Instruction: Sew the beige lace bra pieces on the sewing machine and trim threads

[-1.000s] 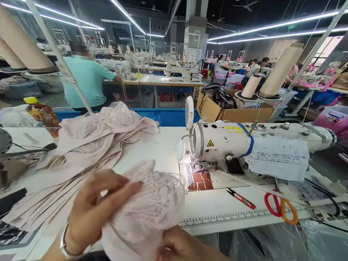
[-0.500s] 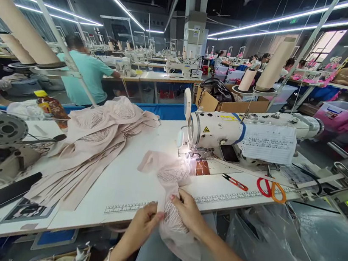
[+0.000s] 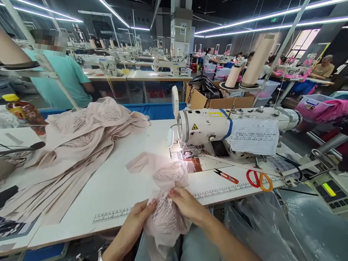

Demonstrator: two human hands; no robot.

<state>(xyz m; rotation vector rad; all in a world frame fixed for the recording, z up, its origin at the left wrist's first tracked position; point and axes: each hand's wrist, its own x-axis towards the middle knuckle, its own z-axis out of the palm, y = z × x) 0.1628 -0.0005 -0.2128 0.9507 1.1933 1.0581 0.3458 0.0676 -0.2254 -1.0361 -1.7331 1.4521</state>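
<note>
A pale pink lace fabric piece [image 3: 165, 221] stretches from the needle area of the white sewing machine [image 3: 206, 128] over the table's front edge to my lap. My left hand [image 3: 136, 222] pinches its left edge between thumb and fingers. On the other side, my right hand [image 3: 188, 205] grips it near the upper middle, thumb on top. The lower end hangs over my legs. Under the machine's lamp, the far end lies on the table, and a thin strap-like part of the fabric [image 3: 137, 162] points left.
A heap of matching pink pieces [image 3: 97, 127] covers the left of the table. Right of the fabric lie red thread snips [image 3: 226, 176] and red-orange scissors [image 3: 259, 179]. A control box [image 3: 329, 189] sits far right, a bottle [image 3: 24, 111] far left. A co-worker [image 3: 61, 77] sits beyond.
The view has swung right, so the scene sits further left. The lace between my hands is spread wider, and its lower end now hangs between my legs. Both hands keep hold.
</note>
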